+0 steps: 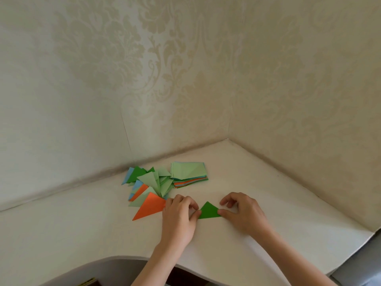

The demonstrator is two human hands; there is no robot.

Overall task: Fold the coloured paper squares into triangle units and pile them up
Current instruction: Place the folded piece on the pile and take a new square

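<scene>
a dark green triangle (pixel 208 211) lies low in the frame's centre on the bench (pixel 268 182), its fold seemingly being creased; next it likely joins the pile of triangles (pixel 150 186) up-left, beside the stack of squares (pixel 188 172). the left hand (pixel 179 215) pinches its left corner with curled fingers, the right hand (pixel 241 211) its right corner

No text, label, brand, number or sign can be read anywhere in this view.
</scene>
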